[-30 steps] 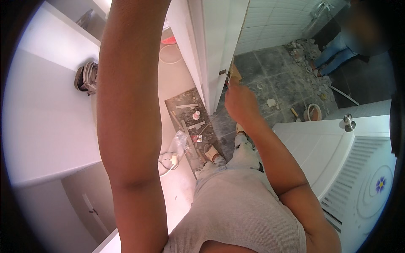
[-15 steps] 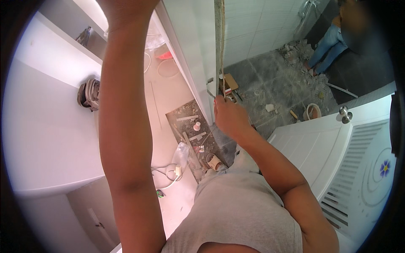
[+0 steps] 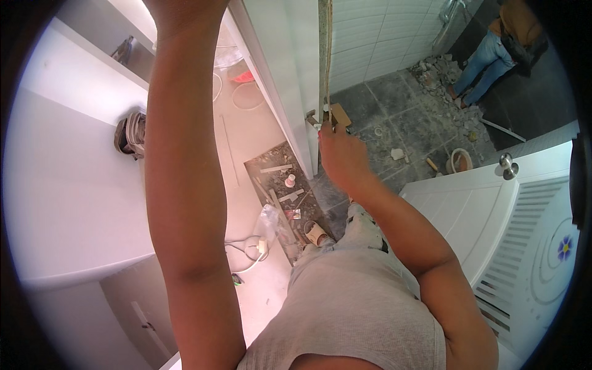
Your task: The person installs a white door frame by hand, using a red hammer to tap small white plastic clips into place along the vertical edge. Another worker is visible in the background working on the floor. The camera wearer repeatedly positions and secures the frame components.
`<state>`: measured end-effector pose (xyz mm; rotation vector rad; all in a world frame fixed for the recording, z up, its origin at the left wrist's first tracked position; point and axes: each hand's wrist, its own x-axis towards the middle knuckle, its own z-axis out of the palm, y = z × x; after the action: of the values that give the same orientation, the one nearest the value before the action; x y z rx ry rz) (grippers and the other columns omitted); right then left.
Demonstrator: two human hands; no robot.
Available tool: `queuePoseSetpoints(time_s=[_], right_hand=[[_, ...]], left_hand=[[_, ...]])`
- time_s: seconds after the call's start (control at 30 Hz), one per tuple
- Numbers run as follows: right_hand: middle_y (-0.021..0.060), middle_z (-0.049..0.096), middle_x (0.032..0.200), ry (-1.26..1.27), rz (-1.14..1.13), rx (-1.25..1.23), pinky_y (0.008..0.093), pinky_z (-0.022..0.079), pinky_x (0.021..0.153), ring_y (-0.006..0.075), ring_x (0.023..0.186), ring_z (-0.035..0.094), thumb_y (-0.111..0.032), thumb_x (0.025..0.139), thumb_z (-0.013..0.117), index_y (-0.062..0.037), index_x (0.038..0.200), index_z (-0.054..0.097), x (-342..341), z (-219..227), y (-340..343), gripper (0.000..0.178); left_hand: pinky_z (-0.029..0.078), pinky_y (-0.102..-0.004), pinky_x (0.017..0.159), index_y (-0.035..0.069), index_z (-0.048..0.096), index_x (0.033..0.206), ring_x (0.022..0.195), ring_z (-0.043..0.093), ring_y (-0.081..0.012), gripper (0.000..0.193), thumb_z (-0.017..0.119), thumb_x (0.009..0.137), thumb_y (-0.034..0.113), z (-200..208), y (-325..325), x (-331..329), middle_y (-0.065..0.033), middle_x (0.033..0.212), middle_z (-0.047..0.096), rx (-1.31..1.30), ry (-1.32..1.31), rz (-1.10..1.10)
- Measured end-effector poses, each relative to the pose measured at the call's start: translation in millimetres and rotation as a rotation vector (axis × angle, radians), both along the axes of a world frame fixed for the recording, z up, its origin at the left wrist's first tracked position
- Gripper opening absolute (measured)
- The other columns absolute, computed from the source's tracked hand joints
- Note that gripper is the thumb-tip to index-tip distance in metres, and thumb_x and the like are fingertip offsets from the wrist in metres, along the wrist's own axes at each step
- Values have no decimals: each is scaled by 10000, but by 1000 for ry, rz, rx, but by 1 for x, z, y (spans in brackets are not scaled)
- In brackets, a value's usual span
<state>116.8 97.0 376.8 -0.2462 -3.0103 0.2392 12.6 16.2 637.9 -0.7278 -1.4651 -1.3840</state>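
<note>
My left arm reaches up past the top edge. Only the base of my left hand (image 3: 185,7) shows there, and its fingers are out of sight. My right hand (image 3: 342,154) is closed at the edge of the white door frame (image 3: 277,74), at about mid-height in the picture. Its fingers curl round something small with a bit of red showing; I cannot make out what it is. A thin tan strip (image 3: 328,55) runs down the frame's edge to just above these fingers. Beside them, a small opened-up spot (image 3: 312,118) shows in the frame.
A white door (image 3: 456,209) with a round knob (image 3: 508,166) stands at right. Beyond the frame, another person (image 3: 493,55) stands by rubble (image 3: 438,77); a bucket (image 3: 459,161) sits on grey tiles. Debris (image 3: 287,185) lies by my sandalled foot, near a white cable (image 3: 250,266).
My right hand has risen slightly along the frame, and its wrist has turned. The other person has shifted a little. My left arm stays nearly still.
</note>
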Motion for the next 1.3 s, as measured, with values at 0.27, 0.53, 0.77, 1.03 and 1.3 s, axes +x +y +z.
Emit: queuePoseSetpoints(time_s=[0.27,0.53,0.77,1.03,1.3], right_hand=[[163,701,930,-11,71,160,362,621,591,272,759,759,-111,890,648,57,1206,613,-4,2,4,359],[151,709,932,-47,50,130,357,602,573,292,719,748,-121,875,660,63,1128,658,-16,0,7,313],[105,617,702,61,109,-419,380,473,431,209,499,599,-144,1006,543,23,1017,544,18,-1,68,168],[65,578,736,-400,-413,-1397,347,469,446,148,501,565,-274,1041,527,-34,961,511,93,-67,85,254],[169,641,757,-258,-66,-1095,443,511,495,293,566,650,-235,1045,514,-11,1056,516,62,-90,83,224]], left_hand=[[583,-300,714,-199,375,1285,861,702,-252,826,849,797,269,-1,1,-9,-273,1029,669,-8,74,18],[589,-287,680,-165,386,1240,844,702,-240,752,837,811,257,3,-16,-16,-264,990,657,-56,45,-178],[599,-309,727,-141,394,1234,895,696,-262,765,859,825,308,7,-2,1,-275,1046,632,19,-22,-87],[510,-302,697,15,590,1218,800,603,-156,347,608,974,261,-73,-64,-5,-57,976,620,212,-692,-238],[547,-315,635,27,525,1242,785,599,-152,302,607,1014,207,-325,-118,130,-61,1004,548,300,-1559,-288]])
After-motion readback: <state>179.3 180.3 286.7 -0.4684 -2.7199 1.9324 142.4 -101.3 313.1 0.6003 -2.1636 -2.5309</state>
